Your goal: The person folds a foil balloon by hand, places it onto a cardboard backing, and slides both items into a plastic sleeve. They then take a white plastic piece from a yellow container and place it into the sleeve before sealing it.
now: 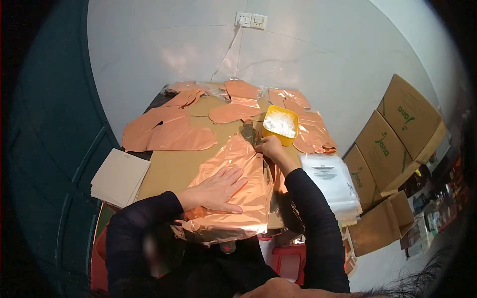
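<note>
A person in dark sleeves worked at a brown-topped table (164, 174), seen from above. On the near half of the table lay a creased, shiny copper-coloured foil piece (251, 211), its lower edge overhanging the table's front. Taking that piece as the centre of a clock, the two hands were apart. The left hand (216, 191) was spread flat on the foil, palm down. The right hand (272, 149) was at its upper edge, near one o'clock, fingers bent inward beside a dark bunched end (248, 132); what those fingertips were clamped on, if anything, could not be told.

Just beyond the right hand, at one o'clock, stood a yellow tub (287, 141) holding white material (279, 123). More flat copper shapes (171, 134) lay between ten and eleven o'clock, with others at twelve and two. At nine o'clock was a stack of pale cards (120, 176); at three, clear plastic packets (330, 193) with printed text. Cardboard boxes (385, 144) were stacked between two and three o'clock.
</note>
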Tool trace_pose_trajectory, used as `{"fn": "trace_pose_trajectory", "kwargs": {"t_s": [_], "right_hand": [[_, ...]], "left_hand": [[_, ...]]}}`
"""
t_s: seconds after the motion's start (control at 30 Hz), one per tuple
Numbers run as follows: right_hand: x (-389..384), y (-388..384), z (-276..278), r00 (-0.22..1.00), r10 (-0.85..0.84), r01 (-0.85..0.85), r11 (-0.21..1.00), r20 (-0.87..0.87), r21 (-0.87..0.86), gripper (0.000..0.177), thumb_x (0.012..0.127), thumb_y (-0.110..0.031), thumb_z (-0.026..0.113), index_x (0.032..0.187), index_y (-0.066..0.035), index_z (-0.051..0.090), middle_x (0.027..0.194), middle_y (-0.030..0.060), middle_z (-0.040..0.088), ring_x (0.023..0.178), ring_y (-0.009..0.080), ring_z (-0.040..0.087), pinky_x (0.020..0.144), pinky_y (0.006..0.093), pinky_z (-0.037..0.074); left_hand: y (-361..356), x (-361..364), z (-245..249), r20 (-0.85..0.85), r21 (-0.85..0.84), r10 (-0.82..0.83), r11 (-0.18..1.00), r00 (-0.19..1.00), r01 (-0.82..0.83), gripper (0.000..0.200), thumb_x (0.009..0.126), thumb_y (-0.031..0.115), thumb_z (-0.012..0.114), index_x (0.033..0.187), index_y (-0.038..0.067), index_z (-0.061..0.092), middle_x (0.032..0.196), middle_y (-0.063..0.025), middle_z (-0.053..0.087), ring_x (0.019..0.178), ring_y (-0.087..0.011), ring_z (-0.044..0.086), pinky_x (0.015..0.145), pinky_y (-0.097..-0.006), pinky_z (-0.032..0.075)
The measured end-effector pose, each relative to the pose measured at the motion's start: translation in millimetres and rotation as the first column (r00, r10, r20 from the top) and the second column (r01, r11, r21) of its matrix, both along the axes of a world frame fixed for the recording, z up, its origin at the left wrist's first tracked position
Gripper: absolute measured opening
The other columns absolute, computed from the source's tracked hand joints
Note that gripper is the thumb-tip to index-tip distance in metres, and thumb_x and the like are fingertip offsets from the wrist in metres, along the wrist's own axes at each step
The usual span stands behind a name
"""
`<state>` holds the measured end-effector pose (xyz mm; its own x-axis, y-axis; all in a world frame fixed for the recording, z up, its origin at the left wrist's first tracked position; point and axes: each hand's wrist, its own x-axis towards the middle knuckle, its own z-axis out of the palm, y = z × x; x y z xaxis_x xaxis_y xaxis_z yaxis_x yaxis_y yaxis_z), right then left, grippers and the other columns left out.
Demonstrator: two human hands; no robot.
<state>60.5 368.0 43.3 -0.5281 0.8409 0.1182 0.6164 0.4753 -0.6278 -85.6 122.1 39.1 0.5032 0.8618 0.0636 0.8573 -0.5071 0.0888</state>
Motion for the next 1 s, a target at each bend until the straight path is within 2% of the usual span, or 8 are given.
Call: {"fn": "trace_pose_trajectory", "kwargs": {"t_s": [0.03,0.13,0.23,0.53,0.57,0.7,0.9,1.0], "right_hand": [[-3,1,1,1.000,0.001,-0.001,1.000,-0.005,0.002,0.033,0.067,-0.022,0.078,0.088,0.003,0.073,0.081,0.0217,0.070,0.076,0.0326,0.070,0.072,0.0381,0.054],[-11,6,1,0.999,0.018,-0.017,1.000,-0.032,0.023,0.036,0.071,-0.018,0.080,0.093,0.008,0.071,0.076,0.0188,0.070,0.067,0.0246,0.067,0.065,0.0350,0.053],[-18,15,-2,0.998,0.002,0.001,0.999,-0.055,0.042,0.037,0.071,-0.017,0.081,0.096,0.009,0.070,0.076,0.0189,0.070,0.066,0.0244,0.067,0.065,0.0353,0.052],[-2,15,13,0.988,-0.073,0.051,0.986,0.139,0.160,0.044,0.083,-0.036,0.065,0.082,0.007,0.070,0.081,0.0269,0.068,0.078,0.0382,0.069,0.074,0.0458,0.054],[4,12,7,0.987,-0.090,0.029,0.912,0.131,0.409,0.039,0.086,-0.030,0.062,0.087,0.009,0.065,0.075,0.0261,0.067,0.073,0.0401,0.068,0.068,0.0468,0.055],[24,-5,15,0.977,-0.195,0.079,0.709,0.087,0.701,0.016,0.089,-0.011,0.048,0.094,0.004,0.050,0.062,0.0232,0.062,0.059,0.0403,0.065,0.052,0.0477,0.051],[39,13,9,0.968,-0.229,0.073,0.657,0.106,0.751,0.017,0.090,-0.014,0.049,0.089,0.002,0.055,0.065,0.0224,0.064,0.059,0.0389,0.065,0.054,0.0484,0.052],[47,38,-1,0.963,-0.248,0.095,0.672,0.102,0.735,0.017,0.089,-0.015,0.051,0.089,0.002,0.055,0.065,0.0219,0.064,0.059,0.0382,0.065,0.055,0.0480,0.052]], "left_hand": [[2,-3,1,-0.001,-0.003,0.001,1.000,1.000,-0.001,0.097,0.087,0.066,0.051,0.149,-0.004,0.025,0.155,-0.0317,0.018,0.146,-0.0440,0.014,0.119,-0.0518,0.009],[9,-13,1,-0.001,0.018,-0.007,1.000,1.000,0.007,0.097,0.087,0.068,0.051,0.148,-0.003,0.027,0.154,-0.0312,0.020,0.146,-0.0430,0.015,0.119,-0.0522,0.011],[18,-22,-5,0.004,0.074,-0.024,0.997,1.000,0.024,0.096,0.086,0.069,0.051,0.147,-0.003,0.031,0.152,-0.0310,0.024,0.145,-0.0422,0.019,0.118,-0.0526,0.014],[22,-23,-4,-0.011,0.080,-0.029,0.996,1.000,0.030,0.097,0.086,0.068,0.051,0.146,-0.005,0.029,0.152,-0.0310,0.024,0.144,-0.0426,0.019,0.118,-0.0540,0.013],[22,-22,-2,-0.013,0.056,-0.025,0.998,1.000,0.026,0.097,0.086,0.068,0.051,0.147,-0.005,0.028,0.153,-0.0313,0.022,0.145,-0.0428,0.018,0.118,-0.0540,0.011],[20,-20,5,-0.018,0.006,-0.013,1.000,1.000,0.013,0.098,0.086,0.067,0.051,0.148,-0.005,0.025,0.154,-0.0314,0.020,0.145,-0.0430,0.016,0.118,-0.0544,0.010],[21,-20,0,0.003,0.086,-0.026,0.996,1.000,0.026,0.096,0.085,0.068,0.053,0.145,-0.005,0.032,0.151,-0.0304,0.026,0.144,-0.0428,0.020,0.117,-0.0545,0.016],[21,-21,1,-0.013,0.027,-0.010,1.000,1.000,0.010,0.099,0.086,0.068,0.052,0.148,-0.004,0.025,0.154,-0.0312,0.020,0.145,-0.0428,0.016,0.118,-0.0543,0.009]]}}
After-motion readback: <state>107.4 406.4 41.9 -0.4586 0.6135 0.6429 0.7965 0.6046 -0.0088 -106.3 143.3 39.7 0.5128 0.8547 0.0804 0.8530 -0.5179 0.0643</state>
